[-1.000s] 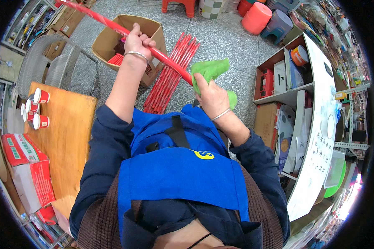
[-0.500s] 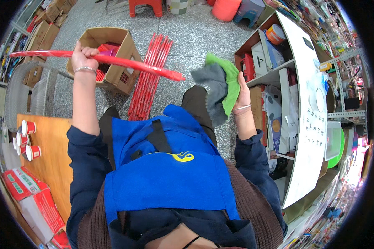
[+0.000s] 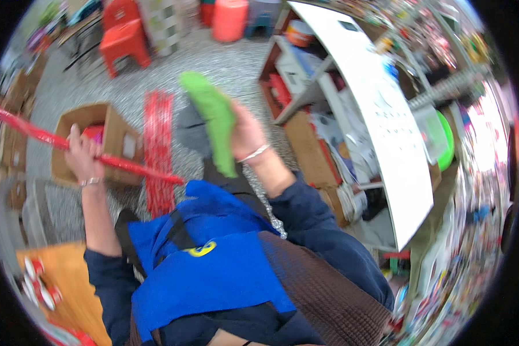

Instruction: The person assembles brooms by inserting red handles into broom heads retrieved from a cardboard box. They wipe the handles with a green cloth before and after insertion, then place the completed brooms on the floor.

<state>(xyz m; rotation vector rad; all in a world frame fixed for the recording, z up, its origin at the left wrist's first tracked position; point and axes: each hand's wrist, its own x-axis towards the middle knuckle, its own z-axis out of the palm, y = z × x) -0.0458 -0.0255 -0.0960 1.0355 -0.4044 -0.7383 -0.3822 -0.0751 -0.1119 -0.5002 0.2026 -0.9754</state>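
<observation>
My left hand (image 3: 85, 154) is closed round a long, thin red tube (image 3: 131, 166) in shiny wrapping, which slants down from the far left to above my apron. In my right hand (image 3: 248, 134) is a green and grey cloth (image 3: 212, 118), its green side toward my palm and its grey part hanging to the left. The fingertips are partly hidden by the cloth. Several similar red tubes (image 3: 158, 153) lie side by side on the floor between the hands. Just beyond my left hand stands an open cardboard box (image 3: 121, 135) with red and pink things inside.
To the right is a white-topped shelf unit (image 3: 380, 127) holding boxes and papers. A red chair (image 3: 123, 40) and a coral-coloured bin (image 3: 230, 20) stand farther off. Paper cups lie on a wooden table (image 3: 69, 262) at lower left. Crowded shelves line the right side.
My view has turned to the right, with blur. The cloth has come inward, nearer the left hand, and folded more narrowly. The red tube is still held in my left hand.
</observation>
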